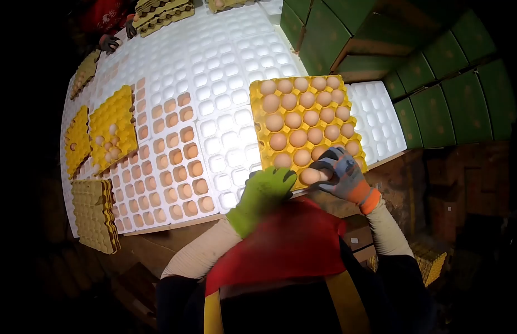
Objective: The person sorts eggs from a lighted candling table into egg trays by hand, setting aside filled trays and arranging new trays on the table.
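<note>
A yellow egg tray (262,146) full of brown eggs lies at the table's near edge, in front of me. My right hand (343,175), in a grey glove with an orange cuff, is over its near right corner, fingers curled round an egg (310,176). A second pale egg seems to sit between the thumb and fingers. Beside it, my left hand (264,195), in a green glove, is at the tray's near left corner, back of the hand up. Blur hides what its fingers do.
White foam trays (219,114) cover the table, several holding eggs at left. Yellow trays (111,114) with a few eggs and stacked pulp trays (91,214) lie further left. A co-worker's gloved hand (109,43) is at far left. Green boxes (325,42) stand at right.
</note>
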Tool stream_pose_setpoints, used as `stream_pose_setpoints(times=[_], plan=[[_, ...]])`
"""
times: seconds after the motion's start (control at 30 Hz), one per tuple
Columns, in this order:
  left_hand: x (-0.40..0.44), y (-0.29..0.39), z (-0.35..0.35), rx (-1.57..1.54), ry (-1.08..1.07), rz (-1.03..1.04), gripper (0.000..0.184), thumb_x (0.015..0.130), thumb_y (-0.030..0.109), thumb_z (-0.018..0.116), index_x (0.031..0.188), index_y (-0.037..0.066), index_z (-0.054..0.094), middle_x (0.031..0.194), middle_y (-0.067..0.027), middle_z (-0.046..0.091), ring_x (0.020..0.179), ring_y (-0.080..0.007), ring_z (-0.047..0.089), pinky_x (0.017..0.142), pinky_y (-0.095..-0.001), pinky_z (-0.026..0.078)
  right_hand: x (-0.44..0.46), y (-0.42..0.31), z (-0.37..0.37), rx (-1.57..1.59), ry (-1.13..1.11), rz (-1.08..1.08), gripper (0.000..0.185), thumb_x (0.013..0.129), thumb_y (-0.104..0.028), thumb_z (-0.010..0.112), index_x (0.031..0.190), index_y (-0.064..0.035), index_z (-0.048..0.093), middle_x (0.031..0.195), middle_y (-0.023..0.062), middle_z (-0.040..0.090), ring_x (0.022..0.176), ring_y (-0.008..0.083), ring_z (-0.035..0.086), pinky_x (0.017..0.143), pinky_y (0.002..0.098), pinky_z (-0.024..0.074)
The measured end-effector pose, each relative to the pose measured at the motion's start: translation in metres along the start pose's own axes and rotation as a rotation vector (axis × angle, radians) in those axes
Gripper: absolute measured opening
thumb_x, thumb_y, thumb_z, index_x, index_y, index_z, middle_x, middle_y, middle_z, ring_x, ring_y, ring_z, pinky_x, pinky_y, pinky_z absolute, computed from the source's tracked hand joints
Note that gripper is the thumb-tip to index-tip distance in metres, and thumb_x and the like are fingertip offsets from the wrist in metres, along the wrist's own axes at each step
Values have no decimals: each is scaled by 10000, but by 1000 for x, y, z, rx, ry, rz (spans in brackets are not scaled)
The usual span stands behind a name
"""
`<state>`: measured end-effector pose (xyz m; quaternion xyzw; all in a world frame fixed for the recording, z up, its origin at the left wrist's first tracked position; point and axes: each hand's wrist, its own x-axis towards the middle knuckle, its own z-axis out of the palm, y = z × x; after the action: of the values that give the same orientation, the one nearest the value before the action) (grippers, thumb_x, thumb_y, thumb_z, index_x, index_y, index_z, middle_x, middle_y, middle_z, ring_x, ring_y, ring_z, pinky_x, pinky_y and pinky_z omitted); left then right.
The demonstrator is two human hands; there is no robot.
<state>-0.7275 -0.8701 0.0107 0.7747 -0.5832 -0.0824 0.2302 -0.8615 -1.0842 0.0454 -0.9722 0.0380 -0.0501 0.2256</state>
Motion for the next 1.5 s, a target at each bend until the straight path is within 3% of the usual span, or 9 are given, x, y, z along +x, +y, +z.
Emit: stream_pose_setpoints(times=[0.17,0.27,0.47,0.6,0.73,0.93,1.2,1.27,1.5], plan=[[-2,-6,-13,-427,123,-229,426,789,167,804,1182,74,669,1079,-109,699,896,-272,695,771,-381,568,2,32,-20,859,102,199,571,757,-123,839,1263,-93,577,1156,124,596,1061,321,619,903,403,541],[-9,-16,-32,-1492,172,-591,370,859,110,755,1210,57,654,1118,-37,645,1004,-145,629,847,-326,544,36,14,-9,-85,-132,77,520,764,-337,840,1173,-103,619,1145,117,613,1049,312,625,819,447,542],[37,-1,-13,133,3,-102,416,802,170,769,1202,132,661,995,-72,607,871,-252,619,779,-367,536,50,19,-1,-26,-201,-2,441,843,-376,765,1163,-104,629,1162,100,642,1051,274,648,811,433,541],[25,-20,-18,13,114,-163,420,840,177,760,1233,99,634,1056,-73,652,793,-224,634,706,-342,528,29,51,-41,1372,-134,417,483,912,-216,702,1349,-71,557,1189,90,678,997,183,693,796,324,562],[-2,-23,-58,-1495,212,-697,484,1005,192,585,1438,10,468,1333,-150,645,984,-214,698,769,-280,548,44,49,-32,1507,-22,404,456,917,-212,673,1353,-118,577,1224,97,651,963,242,702,800,336,560],[38,-47,-56,-1125,40,-660,482,936,233,709,1386,112,590,1228,-79,625,978,-179,667,715,-266,532,85,13,5,-435,-189,82,300,843,-335,759,1096,-198,674,1180,94,606,925,316,642,736,441,533],[61,-29,-9,181,48,-328,391,813,221,750,1177,150,627,1283,-181,540,1048,-372,607,757,-452,559,90,25,-26,279,-60,114,423,789,-285,831,1171,-144,715,1107,89,655,973,295,657,777,420,543],[52,-43,-8,-53,226,-306,378,838,254,745,1182,119,664,1233,-170,568,1049,-352,621,771,-453,563,99,21,-35,1077,-172,524,391,864,-189,759,1227,-69,675,994,24,686,828,130,647,722,295,532],[6,-147,-64,-1138,328,-773,496,820,209,873,1255,56,689,1142,-55,688,977,-151,659,802,-312,559,186,42,-5,1274,-284,554,426,923,-178,721,1314,-48,616,1096,135,700,1024,195,665,828,363,557]])
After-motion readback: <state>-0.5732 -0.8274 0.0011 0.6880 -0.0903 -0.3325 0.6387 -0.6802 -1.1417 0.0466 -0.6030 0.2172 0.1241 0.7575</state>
